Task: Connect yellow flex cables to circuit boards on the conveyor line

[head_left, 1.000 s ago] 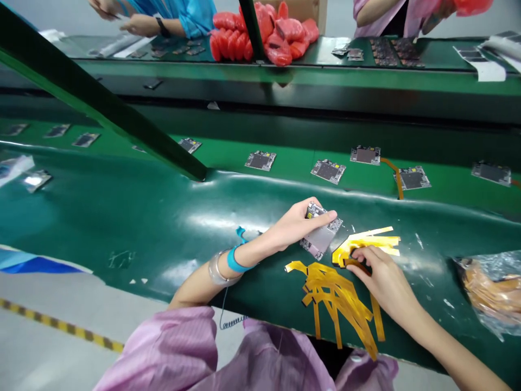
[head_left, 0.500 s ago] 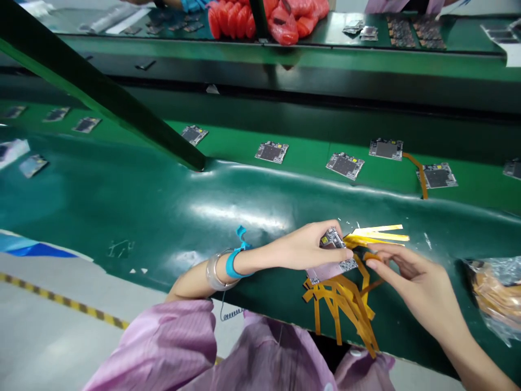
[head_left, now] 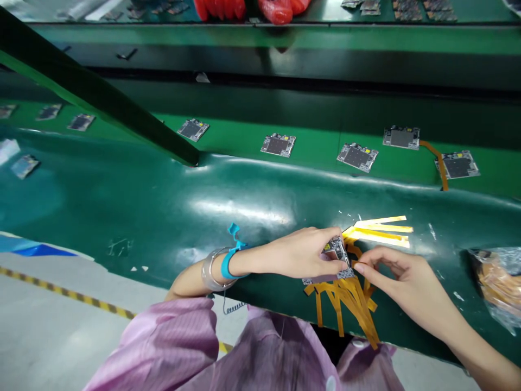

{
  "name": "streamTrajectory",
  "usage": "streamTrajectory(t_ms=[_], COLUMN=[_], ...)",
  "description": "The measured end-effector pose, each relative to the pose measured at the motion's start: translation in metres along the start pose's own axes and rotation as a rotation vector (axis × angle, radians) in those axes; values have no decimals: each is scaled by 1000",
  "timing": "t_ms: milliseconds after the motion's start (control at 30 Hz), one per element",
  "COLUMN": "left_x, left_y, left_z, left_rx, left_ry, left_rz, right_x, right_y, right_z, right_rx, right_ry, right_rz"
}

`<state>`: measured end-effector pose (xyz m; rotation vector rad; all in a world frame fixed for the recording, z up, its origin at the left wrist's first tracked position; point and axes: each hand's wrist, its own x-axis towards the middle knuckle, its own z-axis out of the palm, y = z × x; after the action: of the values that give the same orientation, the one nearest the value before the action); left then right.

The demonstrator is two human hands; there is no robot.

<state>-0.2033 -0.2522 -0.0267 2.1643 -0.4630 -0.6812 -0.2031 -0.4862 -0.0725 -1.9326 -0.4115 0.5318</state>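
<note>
My left hand (head_left: 303, 254) grips a small circuit board (head_left: 337, 248) from its left side, thumb and fingers closed on it just over the bench. At the board's right edge, my right hand (head_left: 401, 274) pinches the end of an orange flex cable (head_left: 353, 265) between thumb and fingertips; part of that end is hidden. Below the board, several loose orange flex cables (head_left: 345, 304) fan out toward the bench's front edge. Above and right of it, shiny yellow strips (head_left: 382, 231) lie spread. A blue wrist strap (head_left: 231, 263) and a clear bangle circle my left wrist.
Beyond the bench, a green belt (head_left: 236, 136) carries several circuit boards (head_left: 279, 145), one with an orange cable (head_left: 437, 155) attached. A green post (head_left: 122, 108) slants across the left. A plastic bag of orange cables (head_left: 500, 282) lies at right. Red bundles (head_left: 280, 11) sit on the far bench.
My right fingertips have come left to the board's edge with the flex cable. The board in my left hand now lies flatter and lower. Boards on the belt have shifted right; the view has tilted down slightly.
</note>
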Motion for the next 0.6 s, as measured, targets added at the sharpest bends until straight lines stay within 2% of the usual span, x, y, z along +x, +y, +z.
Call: streamTrajectory(t_ms=[267, 600], left_x=[-1, -1], left_y=[4, 3], left_z=[2, 0], left_rx=[86, 71], left_ry=[-30, -10], left_rz=[-13, -12], right_x=[9, 17], right_y=[-13, -12], right_z=[-3, -3], right_rx=[-71, 28], right_ry=[-178, -207], right_rz=[44, 66])
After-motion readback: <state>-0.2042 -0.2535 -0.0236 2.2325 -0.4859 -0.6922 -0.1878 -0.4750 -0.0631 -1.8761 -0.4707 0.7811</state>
